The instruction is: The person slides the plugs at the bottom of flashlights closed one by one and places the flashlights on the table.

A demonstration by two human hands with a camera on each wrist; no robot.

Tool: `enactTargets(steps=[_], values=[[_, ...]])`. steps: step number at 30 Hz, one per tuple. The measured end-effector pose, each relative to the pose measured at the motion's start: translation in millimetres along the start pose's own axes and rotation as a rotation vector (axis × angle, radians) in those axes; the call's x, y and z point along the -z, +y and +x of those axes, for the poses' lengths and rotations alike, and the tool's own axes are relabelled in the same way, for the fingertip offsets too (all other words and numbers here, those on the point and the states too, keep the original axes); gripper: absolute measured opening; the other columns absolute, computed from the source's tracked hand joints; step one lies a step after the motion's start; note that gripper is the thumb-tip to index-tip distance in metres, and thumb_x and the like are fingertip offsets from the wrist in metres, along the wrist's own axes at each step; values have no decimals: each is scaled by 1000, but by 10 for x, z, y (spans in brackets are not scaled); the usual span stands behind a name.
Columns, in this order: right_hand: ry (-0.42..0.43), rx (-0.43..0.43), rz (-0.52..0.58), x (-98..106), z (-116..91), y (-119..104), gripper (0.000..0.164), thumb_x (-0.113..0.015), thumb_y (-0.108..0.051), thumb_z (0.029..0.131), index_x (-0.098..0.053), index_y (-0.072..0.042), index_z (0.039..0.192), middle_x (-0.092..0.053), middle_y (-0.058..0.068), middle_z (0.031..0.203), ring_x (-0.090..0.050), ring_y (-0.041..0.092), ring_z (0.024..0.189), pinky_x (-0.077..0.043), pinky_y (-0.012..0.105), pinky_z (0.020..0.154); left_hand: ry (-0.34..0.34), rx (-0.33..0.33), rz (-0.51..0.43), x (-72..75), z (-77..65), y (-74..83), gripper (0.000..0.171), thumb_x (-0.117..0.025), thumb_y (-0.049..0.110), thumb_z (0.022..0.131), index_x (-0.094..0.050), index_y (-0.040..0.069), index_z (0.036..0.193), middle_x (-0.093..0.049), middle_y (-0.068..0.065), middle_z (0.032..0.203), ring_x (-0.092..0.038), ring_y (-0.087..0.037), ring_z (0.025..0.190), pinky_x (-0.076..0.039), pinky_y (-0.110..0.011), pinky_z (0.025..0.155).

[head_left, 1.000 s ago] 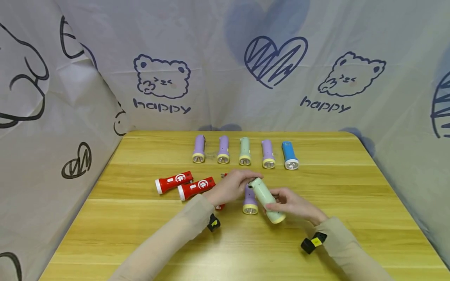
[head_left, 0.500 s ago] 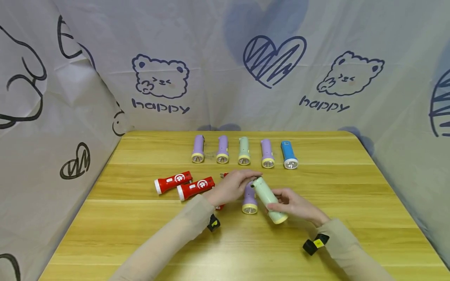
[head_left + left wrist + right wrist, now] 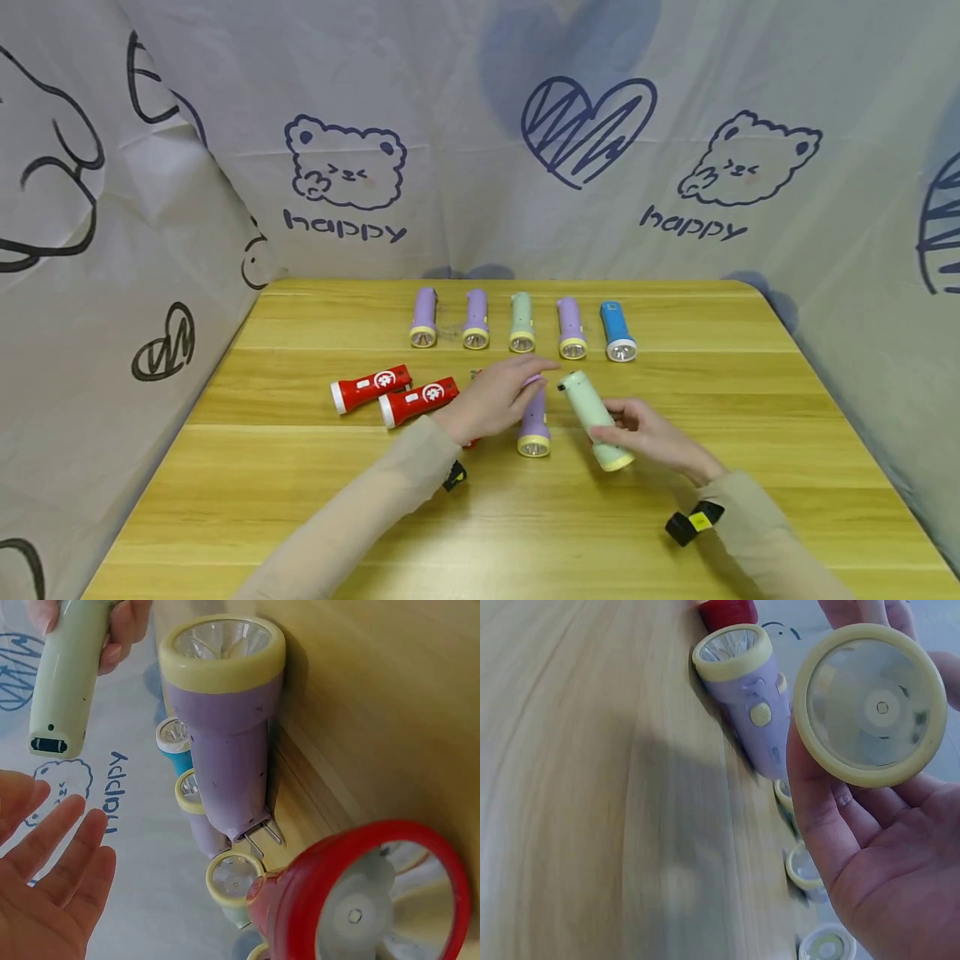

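Note:
My right hand [image 3: 652,437] grips a pale green flashlight [image 3: 588,412] by its yellow-rimmed lamp end, tilted above the table. In the left wrist view the small black port on its tail end faces the left hand. My left hand [image 3: 491,400] hovers with fingers spread, apart from the green flashlight and holding nothing. Just beside it a purple flashlight [image 3: 534,425] lies on the table, two metal plug prongs [image 3: 262,836] sticking out of its tail. Under the left hand lies a red flashlight [image 3: 352,900], mostly hidden in the head view.
Two red flashlights with white rims, one [image 3: 367,389] slightly behind the other [image 3: 416,402], lie on the left. Along the back runs a row of several flashlights: purple ones [image 3: 424,317], a green one [image 3: 522,321] and a blue one [image 3: 617,329]. Printed cloth [image 3: 465,167] surrounds the wooden table [image 3: 300,517].
My right hand has moved to the right with the green flashlight, away from the left hand. The left hand's fingers have come off its tail end and spread.

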State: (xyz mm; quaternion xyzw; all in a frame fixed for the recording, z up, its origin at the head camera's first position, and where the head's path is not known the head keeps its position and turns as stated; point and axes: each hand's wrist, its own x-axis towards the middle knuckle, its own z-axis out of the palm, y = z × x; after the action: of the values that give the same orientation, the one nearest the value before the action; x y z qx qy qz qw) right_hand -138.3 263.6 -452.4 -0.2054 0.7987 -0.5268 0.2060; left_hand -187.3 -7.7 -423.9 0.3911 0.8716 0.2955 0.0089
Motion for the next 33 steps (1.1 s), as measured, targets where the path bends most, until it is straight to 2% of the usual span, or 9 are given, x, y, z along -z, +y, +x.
enactTargets(steps=[7, 13, 17, 23, 27, 33], values=[[70, -50, -28, 102, -88, -10, 44, -56, -19, 102, -53, 15, 132, -66, 31, 110, -65, 7, 87, -57, 27, 77, 6, -63, 168, -17, -9, 0, 34, -51, 21, 106, -59, 16, 139, -62, -2, 139, -60, -20, 129, -49, -37, 109], [127, -122, -49, 183, -147, -9, 48, -56, -22, 103, -52, 14, 134, -69, 23, 104, -65, 8, 83, -57, 27, 72, -18, -80, 248, -46, -10, -21, 35, -54, 19, 104, -60, 16, 138, -61, -1, 140, -58, -19, 131, -46, -35, 113], [162, -162, -95, 221, -151, 14, 49, -57, -25, 103, -54, 13, 133, -71, 17, 100, -66, 9, 81, -57, 27, 70, -31, -97, 272, -58, -1, -16, 35, -55, 17, 103, -60, 15, 138, -62, -2, 140, -58, -20, 131, -45, -35, 114], [192, -201, -148, 243, -154, 90, 46, -57, -30, 103, -62, 11, 124, -72, 12, 89, -64, 8, 73, -54, 25, 64, -71, -112, 298, -82, 3, 6, 37, -53, 16, 103, -59, 15, 139, -61, -4, 141, -57, -21, 132, -45, -36, 114], [248, -226, -248, 239, -155, 124, 45, -58, -34, 102, -67, 8, 116, -72, 8, 85, -61, 9, 71, -51, 23, 62, -91, -122, 301, -98, 5, 16, 37, -54, 15, 103, -60, 14, 139, -61, -6, 141, -58, -23, 131, -46, -37, 112], [322, -291, -397, 212, -150, 163, 42, -61, -41, 99, -72, 0, 99, -66, 4, 76, -53, 11, 65, -44, 24, 56, -84, -158, 319, -145, 7, -3, 33, -58, 10, 99, -66, 16, 130, -65, -4, 134, -62, -21, 123, -50, -34, 106]])
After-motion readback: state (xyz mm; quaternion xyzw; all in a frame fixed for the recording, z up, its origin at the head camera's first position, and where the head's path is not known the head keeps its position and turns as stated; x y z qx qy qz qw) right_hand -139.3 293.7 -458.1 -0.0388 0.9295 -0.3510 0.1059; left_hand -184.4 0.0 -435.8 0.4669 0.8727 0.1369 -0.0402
